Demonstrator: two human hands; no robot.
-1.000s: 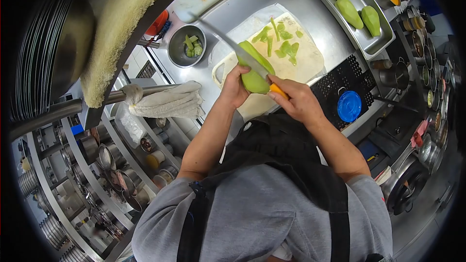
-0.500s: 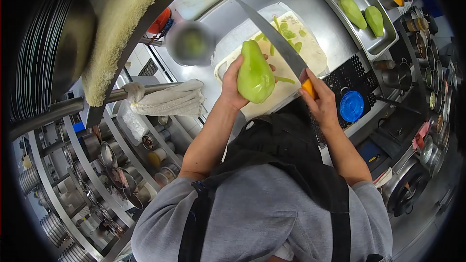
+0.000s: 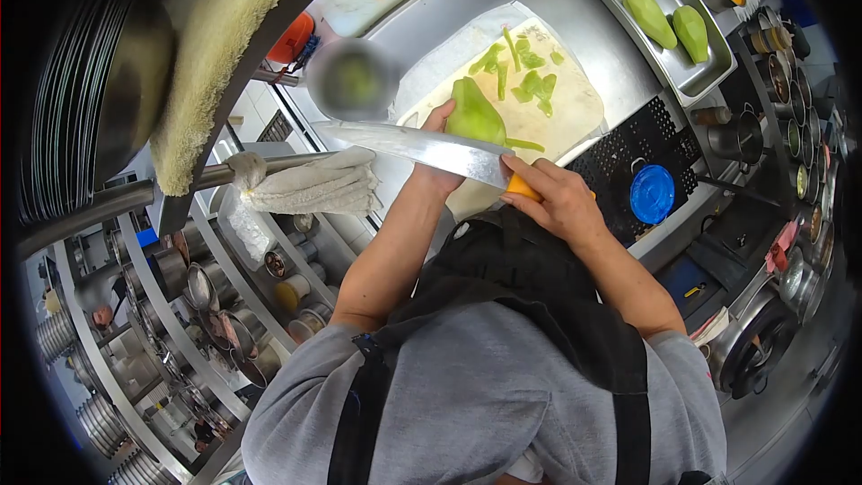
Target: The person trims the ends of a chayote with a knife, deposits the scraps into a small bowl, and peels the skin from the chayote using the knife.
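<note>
A peeled light-green fruit or vegetable [image 3: 474, 114] is in my left hand [image 3: 437, 175], over the near left part of the white cutting board [image 3: 575, 112]. My right hand [image 3: 558, 201] grips the orange handle of a large knife [image 3: 422, 145]. Its broad blade points left and crosses in front of the green piece's lower end, hiding part of it and of my left hand. A thin green strip [image 3: 524, 144] sticks out to the right, beside the lower end. Several green peelings [image 3: 537, 88] lie on the board.
A metal tray [image 3: 708, 83] at the upper right holds three peeled green pieces. The round bowl [image 3: 353, 81] left of the board looks blurred. A blue round lid [image 3: 652, 194] rests on a black perforated mat [image 3: 613, 168]. A whitish cloth [image 3: 310, 185] hangs on a rail.
The knife swung from pointing up and away to pointing left, across the lower end of the green piece. My right hand moved slightly left and down. The held piece now tilts more.
</note>
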